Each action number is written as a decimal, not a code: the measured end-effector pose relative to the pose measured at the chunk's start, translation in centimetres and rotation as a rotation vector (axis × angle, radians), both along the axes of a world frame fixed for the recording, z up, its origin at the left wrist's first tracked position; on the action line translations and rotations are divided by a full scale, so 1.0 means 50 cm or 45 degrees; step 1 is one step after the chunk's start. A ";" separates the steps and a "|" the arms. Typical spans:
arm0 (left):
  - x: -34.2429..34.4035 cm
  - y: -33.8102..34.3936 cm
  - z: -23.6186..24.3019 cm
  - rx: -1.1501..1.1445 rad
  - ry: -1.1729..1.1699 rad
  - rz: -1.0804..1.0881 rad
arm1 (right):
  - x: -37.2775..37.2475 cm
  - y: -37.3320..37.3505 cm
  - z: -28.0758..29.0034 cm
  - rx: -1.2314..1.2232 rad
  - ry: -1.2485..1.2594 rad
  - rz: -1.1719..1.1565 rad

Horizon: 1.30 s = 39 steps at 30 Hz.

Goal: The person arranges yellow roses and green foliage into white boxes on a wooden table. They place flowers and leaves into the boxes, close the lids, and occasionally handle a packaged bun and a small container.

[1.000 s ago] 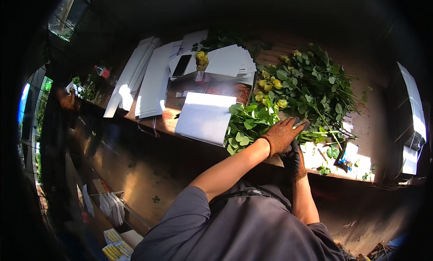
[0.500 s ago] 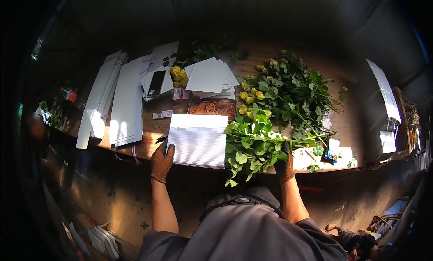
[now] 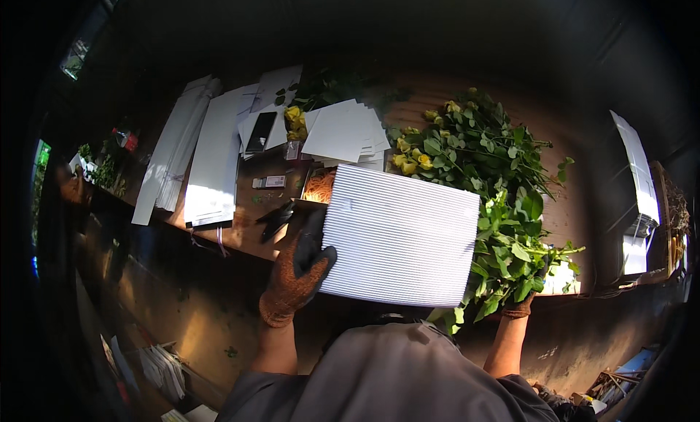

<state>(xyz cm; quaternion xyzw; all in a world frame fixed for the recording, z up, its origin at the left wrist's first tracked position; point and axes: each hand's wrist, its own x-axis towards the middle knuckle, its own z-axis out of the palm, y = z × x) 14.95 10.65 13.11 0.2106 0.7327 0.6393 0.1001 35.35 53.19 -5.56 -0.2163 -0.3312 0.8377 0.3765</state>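
Note:
A white corrugated sheet (image 3: 401,236) is tilted up in front of me, its ridges facing me. My left hand (image 3: 297,272), in a brown and black work glove, is closed on its left edge with the thumb in front. Out of the sheet's right side comes a bunch of leafy green stems (image 3: 503,240); any flower heads are hidden behind the sheet. My right hand (image 3: 520,305), also gloved, is closed round the stems at their lower right, its fingers mostly covered by leaves. A black tool (image 3: 275,221) lies on the table just beyond my left hand.
Yellow roses (image 3: 467,138) lie piled on the table beyond the sheet. Orange rubber bands (image 3: 319,187) fill a box partly behind it. Loose white sheets (image 3: 339,134), a phone (image 3: 261,133) and long white card stacks (image 3: 211,156) lie leftward. A white stack (image 3: 636,174) stands at far right.
The corrugated sheet and the leafy bunch have come up off the table, toward me and to the right. Both hands moved with them, and the black tool now shows more fully.

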 end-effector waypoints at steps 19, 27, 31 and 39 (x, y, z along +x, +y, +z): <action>-0.292 -0.242 -0.354 -0.983 0.252 0.181 | 0.276 0.032 -0.108 1.776 -1.520 0.134; -0.355 -0.342 -0.638 -1.594 0.460 0.148 | 0.100 -0.021 0.127 0.735 -1.137 -0.007; -0.373 -0.411 -0.638 -0.887 0.209 0.198 | -0.034 -0.117 0.228 1.040 -1.050 0.404; -0.109 0.037 -0.145 0.449 -0.365 -0.248 | -0.261 -0.307 0.318 1.643 -0.484 1.018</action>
